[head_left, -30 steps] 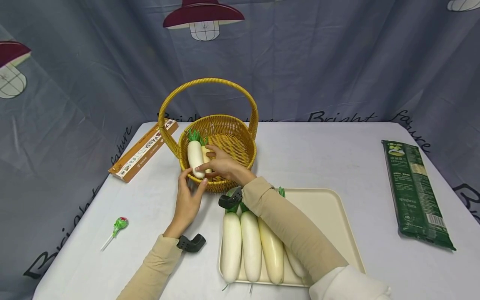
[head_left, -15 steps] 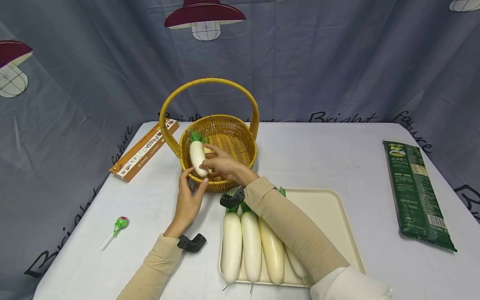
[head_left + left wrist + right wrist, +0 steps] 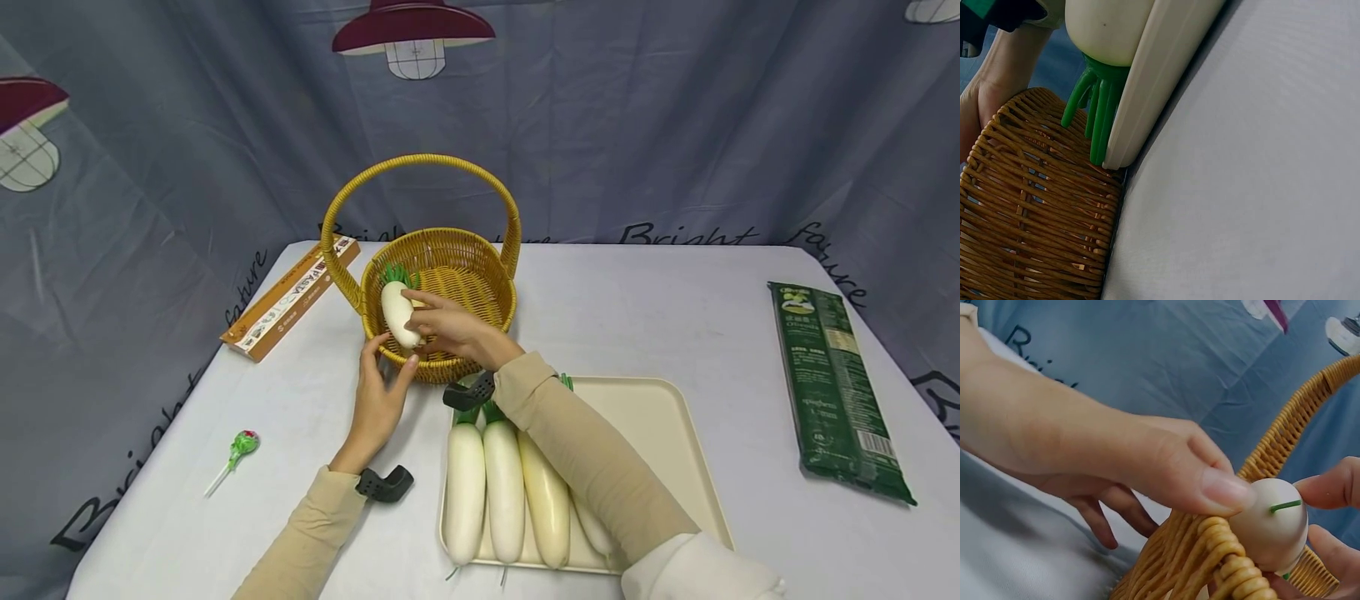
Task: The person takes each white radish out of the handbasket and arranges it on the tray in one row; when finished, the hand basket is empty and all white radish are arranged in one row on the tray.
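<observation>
A white radish (image 3: 398, 310) with green leaves lies along the left inside of the yellow wicker basket (image 3: 491, 287), its leafless end towards me. My right hand (image 3: 461, 333) reaches into the basket and pinches this radish near that end. Behind those fingers, a second, paler yellow radish is mostly hidden. My left hand (image 3: 375, 408) is at the basket's near rim, thumb and forefinger spread. In the right wrist view, the left thumb lies against the end of the white radish (image 3: 1272, 544), or just in front of it; I cannot tell which.
A cream tray (image 3: 637, 417) with several large radishes (image 3: 502, 492) stands in front of the basket, under my right forearm. A pasta box (image 3: 288, 300) lies left of the basket, a lollipop (image 3: 242, 446) at the left, a green spaghetti pack (image 3: 836, 392) at the right.
The white radish has shifted slightly right and tilted, its near end moving towards my right hand, and covers more of the yellowish radish. My left hand has stayed by the rim.
</observation>
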The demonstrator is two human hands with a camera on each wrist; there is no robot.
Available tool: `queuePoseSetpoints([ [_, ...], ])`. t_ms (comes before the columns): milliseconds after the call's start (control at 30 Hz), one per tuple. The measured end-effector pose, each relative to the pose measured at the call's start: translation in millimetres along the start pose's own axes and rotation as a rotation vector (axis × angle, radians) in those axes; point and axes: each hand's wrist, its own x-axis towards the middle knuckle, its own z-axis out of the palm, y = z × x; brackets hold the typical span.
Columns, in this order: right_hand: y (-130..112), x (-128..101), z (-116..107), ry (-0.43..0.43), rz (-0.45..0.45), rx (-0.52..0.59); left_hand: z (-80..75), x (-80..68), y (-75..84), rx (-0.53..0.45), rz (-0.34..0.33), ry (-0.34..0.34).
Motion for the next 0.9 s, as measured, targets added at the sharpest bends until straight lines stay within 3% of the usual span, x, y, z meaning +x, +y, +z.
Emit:
queuePoseSetpoints([
  [300, -5, -5, -4, -0.016, 0.028, 0.178, 0.4, -0.1, 1.5, 0.001, 0.002, -0.008],
  [567, -10, -17, -12, -0.094, 0.003, 0.31, -1.2, 0.3, 4.6, -0.002, -0.003, -0.012],
  [800, -12, -32, -24, -0.164, -0.039, 0.341, -6.5, -8.1, 34.9, -0.029, -0.019, -0.017],
  [900, -15, -40, -30, -0.175, -0.06, 0.364, -6.9, -9.4, 38.4, -0.038, -0.013, -0.018],
])
